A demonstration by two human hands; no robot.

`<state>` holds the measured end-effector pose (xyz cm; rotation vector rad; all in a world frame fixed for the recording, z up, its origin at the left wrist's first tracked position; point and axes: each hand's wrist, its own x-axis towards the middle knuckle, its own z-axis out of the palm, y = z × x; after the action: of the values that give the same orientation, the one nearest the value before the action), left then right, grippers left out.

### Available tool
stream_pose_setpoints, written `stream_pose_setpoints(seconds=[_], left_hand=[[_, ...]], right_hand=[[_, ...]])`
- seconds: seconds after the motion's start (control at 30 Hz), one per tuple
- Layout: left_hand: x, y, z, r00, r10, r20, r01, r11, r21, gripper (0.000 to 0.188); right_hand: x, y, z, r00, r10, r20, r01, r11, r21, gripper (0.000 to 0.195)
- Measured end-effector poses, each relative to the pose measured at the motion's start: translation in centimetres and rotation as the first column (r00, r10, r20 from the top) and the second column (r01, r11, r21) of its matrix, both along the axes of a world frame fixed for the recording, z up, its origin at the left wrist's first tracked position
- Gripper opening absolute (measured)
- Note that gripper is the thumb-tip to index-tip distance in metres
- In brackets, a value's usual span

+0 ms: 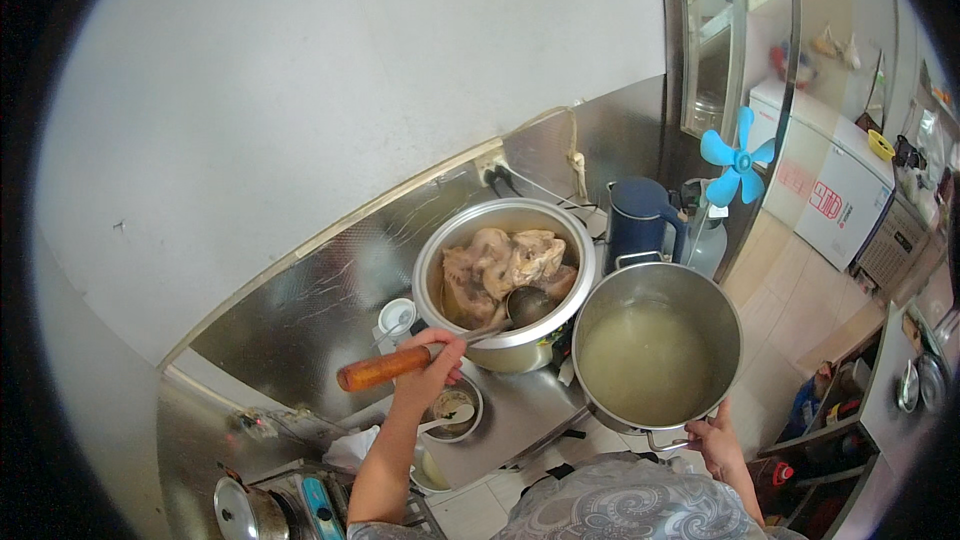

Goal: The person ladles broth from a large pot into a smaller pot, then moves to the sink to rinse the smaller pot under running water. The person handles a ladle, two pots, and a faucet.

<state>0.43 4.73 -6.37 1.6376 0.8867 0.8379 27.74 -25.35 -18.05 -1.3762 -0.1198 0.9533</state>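
Observation:
My left hand [439, 367] grips a ladle by its orange-brown wooden handle [384, 369]. The metal bowl of the ladle [529, 305] rests among large pieces of pale meat, seemingly poultry, [491, 262] in a wide round cooker pot [429, 240]. To the right stands a deep steel stockpot [733, 315] holding cloudy pale yellow liquid [649, 364]. The fingers of my right hand [712, 439] are closed on the stockpot's near wire side handle [664, 444]. The stockpot stands close beside the cooker pot.
A dark blue kettle [637, 217] and a blue-bladed fan [741, 160] stand behind the stockpot. Near my left forearm are a bowl with a white spoon [461, 414] and a white cup [397, 315]. A lidded pot [251, 514] and gas stove [319, 506] are lower left. A chest freezer [840, 195] stands far right.

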Motion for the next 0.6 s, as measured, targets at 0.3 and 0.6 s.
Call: stream_pose_setpoints(seconds=[0.3, 0.6], left_hand=[[-1.7, 1.1, -0.9, 0.885, 0.326, 0.332, -0.228, 0.925, -0.303, 0.017], [-2.1, -0.1, 3.6, 0.855, 0.367, 0.367, -0.303, 0.927, -0.221, 0.015]], right_hand=[[0.1, -0.1, -0.6, 1.0, 0.005, 0.007, -0.005, 1.0, 0.03, 0.089], [-0.2, 0.2, 0.7, 1.0, 0.006, 0.021, -0.006, 0.999, -0.034, 0.08]])
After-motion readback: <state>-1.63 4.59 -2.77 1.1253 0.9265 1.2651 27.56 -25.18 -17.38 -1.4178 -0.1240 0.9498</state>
